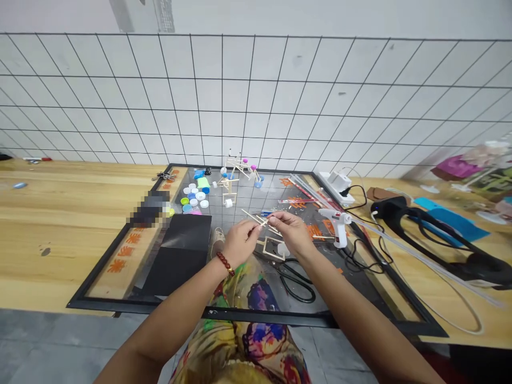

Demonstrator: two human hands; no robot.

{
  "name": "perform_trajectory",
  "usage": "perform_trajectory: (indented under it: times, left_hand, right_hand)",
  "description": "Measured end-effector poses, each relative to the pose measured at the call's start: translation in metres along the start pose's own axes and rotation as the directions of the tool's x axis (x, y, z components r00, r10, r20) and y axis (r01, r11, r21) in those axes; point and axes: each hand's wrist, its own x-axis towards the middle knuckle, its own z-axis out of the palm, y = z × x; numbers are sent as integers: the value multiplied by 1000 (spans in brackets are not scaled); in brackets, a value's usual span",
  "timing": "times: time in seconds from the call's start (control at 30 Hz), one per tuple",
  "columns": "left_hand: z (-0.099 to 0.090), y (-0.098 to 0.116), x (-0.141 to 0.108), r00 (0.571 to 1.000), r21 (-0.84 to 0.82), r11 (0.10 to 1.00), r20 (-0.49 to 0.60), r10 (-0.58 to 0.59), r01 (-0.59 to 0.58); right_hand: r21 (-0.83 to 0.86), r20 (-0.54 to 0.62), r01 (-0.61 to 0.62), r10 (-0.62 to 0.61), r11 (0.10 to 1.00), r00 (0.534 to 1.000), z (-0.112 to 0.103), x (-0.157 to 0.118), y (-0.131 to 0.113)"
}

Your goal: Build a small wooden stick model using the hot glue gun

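Observation:
Above the glass panel, my left hand (240, 242) is closed in a pinch on thin wooden sticks (251, 215). My right hand (294, 232) pinches the same sticks from the other side, its fingertips almost touching those of the left. How the sticks are joined between the fingers is too small to make out. Just below my right hand lies a small rectangular stick frame (265, 253) with a whitish round cap (284, 249) beside it. Black-handled scissors (298, 282) rest under my right wrist. A white glue gun (339, 224) stands right of that hand.
Black sheets (180, 245) lie left of my hands. Behind them are several bottle caps (193, 196) and stick models (230, 186). Clear glue sticks (310, 189), a power strip (338, 186), loose cables and a black headband-like device (432, 234) are at the right.

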Motion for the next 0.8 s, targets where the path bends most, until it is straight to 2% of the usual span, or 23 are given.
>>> perform_trajectory:
  times: [0.17,0.27,0.33,0.37,0.43,0.5,0.57,0.63,0.7,0.8]
  left_hand:
    - [-6,-1,5,998,-29,998,-34,-57,56]
    - [-16,-8,13,983,40,996,-169,-70,78]
    - [-26,-14,19,976,133,982,-188,-110,137]
    - [-31,-16,21,979,185,967,-140,-150,174]
    - [-39,-18,23,969,280,930,4,-248,237]
    - [-44,-15,22,928,399,885,172,-330,241]
    - [-44,-10,20,888,518,827,246,-388,218]
    - [-41,-6,18,854,612,766,278,-440,196]
    - [-38,-4,17,832,664,725,290,-472,180]
    - [-33,-4,15,815,679,713,305,-493,177]
  right_hand:
    - [28,-6,1,-1,1000,1000,-3,-5,8]
    - [106,-44,39,-35,994,998,-12,-8,-1]
    - [152,-77,78,-67,985,995,-22,-8,-11]
    - [161,-67,77,-67,984,995,-26,-9,-16]
    - [141,39,10,-16,990,999,-31,-11,-25]
    - [100,187,-78,58,992,981,-30,-15,-31]
    - [76,270,-119,94,990,958,-27,-19,-33]
    - [90,247,-105,80,990,966,-26,-20,-34]
    - [127,164,-69,48,989,985,-30,-18,-35]
    - [188,62,-40,28,981,998,-38,-13,-37]
